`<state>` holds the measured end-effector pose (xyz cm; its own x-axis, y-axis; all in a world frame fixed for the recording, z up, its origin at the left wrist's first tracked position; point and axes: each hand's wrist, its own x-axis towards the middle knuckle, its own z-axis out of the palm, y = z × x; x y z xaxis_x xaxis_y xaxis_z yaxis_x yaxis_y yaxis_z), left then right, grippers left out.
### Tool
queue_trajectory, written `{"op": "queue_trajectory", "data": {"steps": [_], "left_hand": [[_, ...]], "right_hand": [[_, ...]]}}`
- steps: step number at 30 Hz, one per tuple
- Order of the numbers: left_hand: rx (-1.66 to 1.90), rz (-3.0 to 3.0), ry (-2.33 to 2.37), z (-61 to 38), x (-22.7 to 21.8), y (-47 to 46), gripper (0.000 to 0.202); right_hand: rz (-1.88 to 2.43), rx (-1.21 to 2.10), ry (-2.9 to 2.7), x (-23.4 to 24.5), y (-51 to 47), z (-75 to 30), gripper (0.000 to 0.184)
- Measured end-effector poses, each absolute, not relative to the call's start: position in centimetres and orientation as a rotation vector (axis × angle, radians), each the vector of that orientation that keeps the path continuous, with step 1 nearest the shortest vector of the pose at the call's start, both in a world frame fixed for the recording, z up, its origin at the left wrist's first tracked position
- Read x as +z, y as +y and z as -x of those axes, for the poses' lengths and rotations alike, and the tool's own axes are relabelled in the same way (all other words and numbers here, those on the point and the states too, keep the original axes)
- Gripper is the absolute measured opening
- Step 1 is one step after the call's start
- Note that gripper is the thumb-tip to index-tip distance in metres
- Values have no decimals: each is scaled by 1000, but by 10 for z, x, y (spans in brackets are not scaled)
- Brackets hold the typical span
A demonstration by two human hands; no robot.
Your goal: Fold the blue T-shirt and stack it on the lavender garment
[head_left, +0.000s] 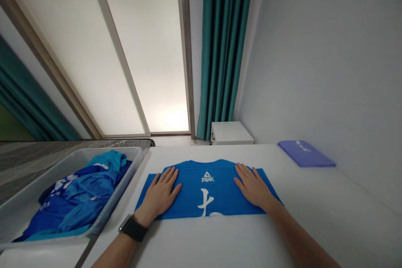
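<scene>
While both hands lie flat on it, the blue T-shirt (188,190) sits folded on a white table (317,205), its collar edge pointing away from the person and a white PEAK logo (207,177) showing between the hands. The left hand (160,192) rests palm down on the shirt's left part, and the right hand (253,186) does the same on the right part. The fingers of each are spread and straight, so neither hand is clenched or grasping; they simply press on the cloth. A black smartwatch (133,228) circles the left wrist.

Just left of the shirt, a grey plastic tray (117,192) sits beside the left forearm, with its corner over the table's edge. It holds a rumpled heap of blue clothing (75,192). A dark, patterned surface (31,155) lies beneath and beyond the tray. Toward the far right of the table, well apart from the hands, lies a flat lilac package (304,153) near a white wall (323,50). Beyond the table's far edge stand a small white cabinet (230,133), a teal curtain (222,50) and a frosted glass door (141,50).
</scene>
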<state>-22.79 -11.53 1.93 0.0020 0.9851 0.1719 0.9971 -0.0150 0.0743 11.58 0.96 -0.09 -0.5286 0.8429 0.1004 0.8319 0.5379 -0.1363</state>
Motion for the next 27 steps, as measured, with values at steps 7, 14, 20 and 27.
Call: {"op": "queue_trajectory", "data": {"steps": [7,14,20,27], "left_hand": [[-276,1859,-2302,266,34,-106,38],[-416,1877,-2477,272,44,-99,35],[-419,1888,-2455,269,42,-97,37],[-414,1834,-2473,269,43,-94,38]], "right_hand": [[1444,145,-2377,-3,52,-150,52],[1630,11,-2350,-2,68,-171,37],[1634,-52,-2333,-1,61,-161,28],[1586,-63,-2324,-5,61,-150,20]]}}
